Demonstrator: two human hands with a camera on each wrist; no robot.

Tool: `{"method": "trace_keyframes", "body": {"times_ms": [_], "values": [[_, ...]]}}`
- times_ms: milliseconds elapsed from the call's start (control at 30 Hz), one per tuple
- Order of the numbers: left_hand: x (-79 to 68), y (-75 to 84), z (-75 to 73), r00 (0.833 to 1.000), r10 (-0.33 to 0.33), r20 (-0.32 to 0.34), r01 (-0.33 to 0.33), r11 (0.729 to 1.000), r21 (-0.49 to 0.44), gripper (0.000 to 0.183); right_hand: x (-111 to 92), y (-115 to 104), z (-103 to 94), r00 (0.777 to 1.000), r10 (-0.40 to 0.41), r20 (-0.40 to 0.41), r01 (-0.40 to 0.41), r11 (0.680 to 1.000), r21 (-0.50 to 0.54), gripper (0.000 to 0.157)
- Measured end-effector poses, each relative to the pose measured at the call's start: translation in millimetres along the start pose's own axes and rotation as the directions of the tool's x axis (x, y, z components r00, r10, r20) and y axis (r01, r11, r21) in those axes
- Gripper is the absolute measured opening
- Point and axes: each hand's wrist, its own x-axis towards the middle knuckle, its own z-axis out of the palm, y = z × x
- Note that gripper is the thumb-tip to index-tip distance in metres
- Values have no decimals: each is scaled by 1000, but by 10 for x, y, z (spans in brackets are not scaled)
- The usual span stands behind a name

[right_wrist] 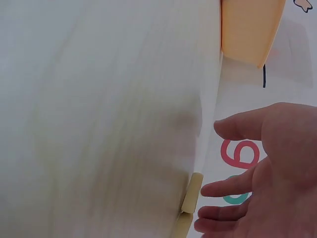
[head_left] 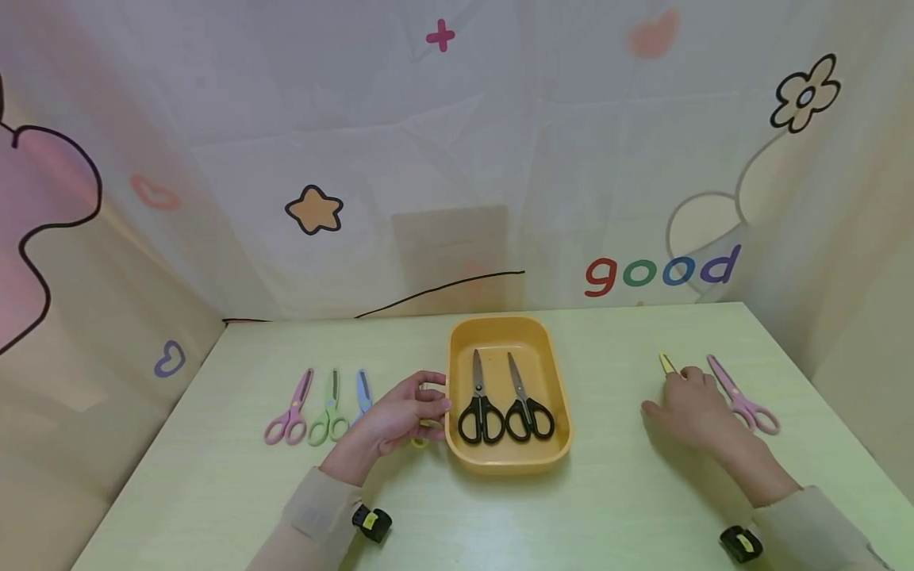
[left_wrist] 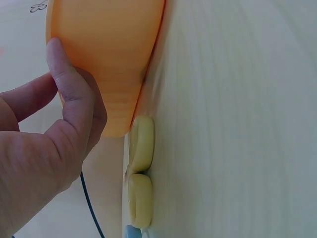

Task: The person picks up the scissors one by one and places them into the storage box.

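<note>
My left hand (head_left: 400,412) touches the left rim and outer wall of a yellow-orange tray (head_left: 510,468) with bent fingertips, none reaching inside it. Two pairs of black-handled scissors (head_left: 481,419) lie side by side in the tray, blades pointing away. Off to the right, my right hand (head_left: 696,408) hovers over small yellow scissors (head_left: 666,363), its thumb spread from the fingers. Their yellow handle (right_wrist: 192,196) lies close under the fingertips in the right wrist view. Beside that hand are pink scissors (head_left: 753,414).
Left of the tray, pink scissors (head_left: 294,412), green scissors (head_left: 331,412) and blue scissors (head_left: 363,385) lie in a row. Another yellow pair (left_wrist: 141,144) is mostly behind my left hand. A printed curtain (head_left: 457,159) closes off the table's (head_left: 628,523) back and sides.
</note>
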Motion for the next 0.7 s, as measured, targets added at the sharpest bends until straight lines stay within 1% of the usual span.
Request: {"method": "trace_keyframes", "body": {"times_ms": [133,233,300,433,567,700], "values": [[1,4,5,1000,-2,5,2,1000,0,48,-4,26,-8,999,3,32,-3,1000,-6,59],[-2,8,7,1000,-3,3,3,1000,-1,48,6,40,8,999,-3,37,3,1000,-4,61],[-4,9,7,1000,-2,1,2,1000,-2,47,13,39,20,999,-11,37,11,1000,2,60],[0,5,2,1000,2,5,-2,1000,2,47,33,8,38,998,-36,43,35,999,14,54],[6,3,-2,1000,5,3,-5,1000,0,48,58,-83,46,996,-56,68,54,998,27,42],[6,0,-1,1000,1,2,-1,1000,-1,48,91,-199,58,993,-44,107,40,999,34,36]]}}
